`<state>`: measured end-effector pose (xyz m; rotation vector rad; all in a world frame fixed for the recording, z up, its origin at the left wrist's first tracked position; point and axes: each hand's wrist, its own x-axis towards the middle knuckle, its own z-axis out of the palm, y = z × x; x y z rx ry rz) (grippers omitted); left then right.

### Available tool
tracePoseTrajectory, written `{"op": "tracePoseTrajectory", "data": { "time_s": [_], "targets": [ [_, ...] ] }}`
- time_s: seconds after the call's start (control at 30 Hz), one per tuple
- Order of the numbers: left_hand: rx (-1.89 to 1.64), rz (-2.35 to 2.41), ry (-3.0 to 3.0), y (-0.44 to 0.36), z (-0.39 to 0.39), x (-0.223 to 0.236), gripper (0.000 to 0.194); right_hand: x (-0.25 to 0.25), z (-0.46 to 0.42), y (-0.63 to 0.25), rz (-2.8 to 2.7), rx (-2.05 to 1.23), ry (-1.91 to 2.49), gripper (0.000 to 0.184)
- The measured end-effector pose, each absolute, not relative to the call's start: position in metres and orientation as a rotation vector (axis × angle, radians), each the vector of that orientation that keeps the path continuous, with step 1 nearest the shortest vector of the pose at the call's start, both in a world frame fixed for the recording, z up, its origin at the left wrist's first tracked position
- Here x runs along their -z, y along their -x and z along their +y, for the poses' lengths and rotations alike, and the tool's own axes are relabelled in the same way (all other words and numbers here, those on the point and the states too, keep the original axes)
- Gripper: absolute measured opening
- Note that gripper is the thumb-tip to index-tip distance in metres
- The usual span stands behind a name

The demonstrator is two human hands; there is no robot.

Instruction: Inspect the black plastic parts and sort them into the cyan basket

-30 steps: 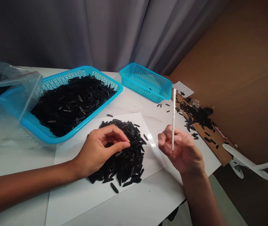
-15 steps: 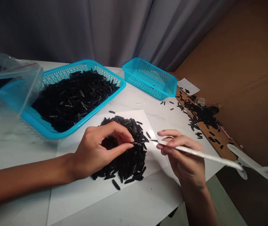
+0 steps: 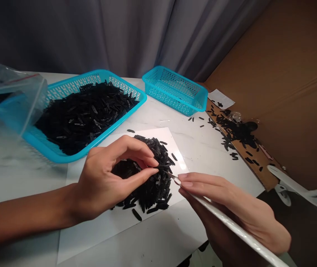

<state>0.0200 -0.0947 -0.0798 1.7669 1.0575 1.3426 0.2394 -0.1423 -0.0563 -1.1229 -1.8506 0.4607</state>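
My left hand (image 3: pixel 111 174) pinches a small black oblong piece (image 3: pixel 161 166) between thumb and forefinger, just over a heap of similar black pieces (image 3: pixel 154 189). The heap lies on a white sheet (image 3: pixel 161 226). My right hand (image 3: pixel 225 200) grips a long white stick with a thin metal tip (image 3: pixel 231 226), which slants up from the lower right. That tip reaches the held piece near my left fingertips. My left hand hides part of the heap.
A blue plastic basket (image 3: pixel 116 120) full of black pieces stands behind the sheet, partly under a clear plastic bag (image 3: pixel 10 104). A smaller blue basket (image 3: pixel 175 100) is behind it. Loose black pieces lie on a cardboard strip (image 3: pixel 247 163) at the right table edge.
My right hand has swung the stick from upright to a low slant and brought its tip to the piece in my left fingers. My left hand now holds that piece nearer the heap's top.
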Motion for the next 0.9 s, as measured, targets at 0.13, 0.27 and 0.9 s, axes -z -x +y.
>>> {"op": "tracePoseTrajectory", "data": {
  "time_s": [0.13, 0.27, 0.9],
  "targets": [
    [-1.368, 1.07, -1.84, -0.019, -0.096, 0.077, 0.026, 0.051, -0.145, -0.237, -1.91, -0.369, 1.127, 0.035],
    [-1.396, 1.06, -1.909, -0.017, -0.097, 0.078, 0.028, 0.048, -0.146, -0.236, -1.951, -0.345, 1.143, 0.033],
    [-1.307, 0.893, -2.068, -0.01, -0.098, 0.061, 0.033, 0.043, -0.15, -0.221, -1.91, -0.304, 1.1, 0.025]
  ]
}}
